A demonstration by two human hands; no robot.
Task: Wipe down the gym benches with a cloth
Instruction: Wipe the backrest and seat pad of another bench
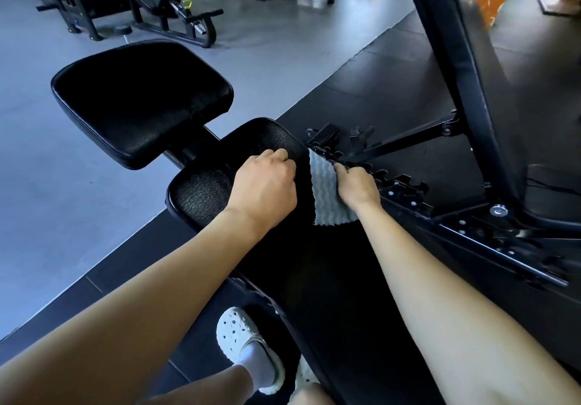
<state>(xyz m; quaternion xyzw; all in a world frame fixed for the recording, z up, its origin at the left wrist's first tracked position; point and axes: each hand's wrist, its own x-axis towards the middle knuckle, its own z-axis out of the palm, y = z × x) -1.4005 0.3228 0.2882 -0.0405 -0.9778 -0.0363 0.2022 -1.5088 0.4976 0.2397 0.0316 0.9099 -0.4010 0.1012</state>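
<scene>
The right grip [356,189] pinches the blue-striped cloth [328,197] lying on the black padded desk [201,190], while the left grip [264,184] rests just beside it, curled into a fist, holding nothing.

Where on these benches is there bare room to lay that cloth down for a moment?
The square pad beyond the left hand is bare, and so is the long pad on the near side of both hands. It is crowded by the right hand, which holds the cloth beside the notched rail.
</scene>
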